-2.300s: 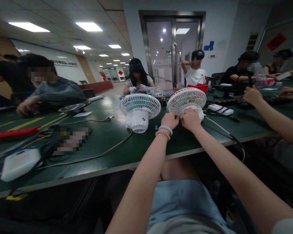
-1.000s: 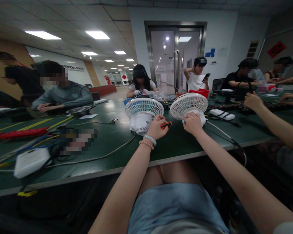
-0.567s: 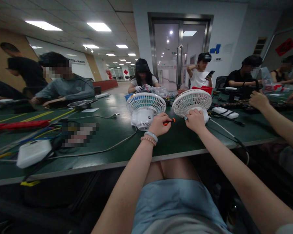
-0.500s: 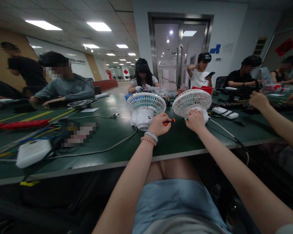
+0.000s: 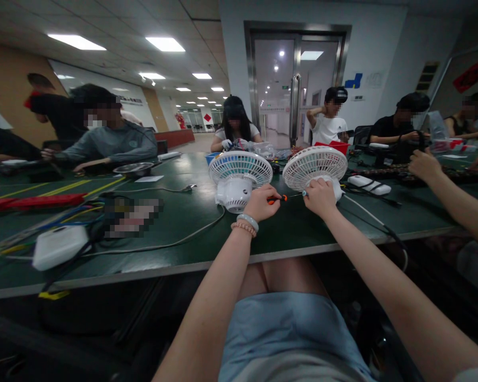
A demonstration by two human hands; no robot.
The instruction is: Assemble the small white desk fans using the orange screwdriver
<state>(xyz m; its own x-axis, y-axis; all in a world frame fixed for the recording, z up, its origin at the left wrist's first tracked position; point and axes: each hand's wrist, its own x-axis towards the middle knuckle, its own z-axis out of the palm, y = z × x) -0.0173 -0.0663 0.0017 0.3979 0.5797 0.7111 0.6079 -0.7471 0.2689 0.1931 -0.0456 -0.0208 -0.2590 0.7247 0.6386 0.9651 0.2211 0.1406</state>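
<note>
My left hand [image 5: 263, 202] is closed around a screwdriver [image 5: 278, 199] with an orange and black handle, its thin shaft pointing right. The white fan [image 5: 233, 193] on the left stands just behind that hand, its round grille tilted up. Over the white housing of the right fan [image 5: 314, 164], my right hand [image 5: 321, 196] has its fingers curled. A small light-blue bit [image 5: 305, 193] shows at those fingertips, close to the screwdriver's tip; what it is I cannot make out. The right hand covers part of the housing.
A white cable [image 5: 183, 239] runs across the green table [image 5: 175, 212] from the left fan. At left lie a white box [image 5: 59, 246] and coloured wires. A strapped white block [image 5: 369, 185] is right of the fans. Another person's hand [image 5: 425, 165] works at far right.
The whole view has shifted slightly to the right. Between my hands, the screwdriver's shaft and the light-blue bit show more clearly; both hands hold nearly the same pose by the fans.
</note>
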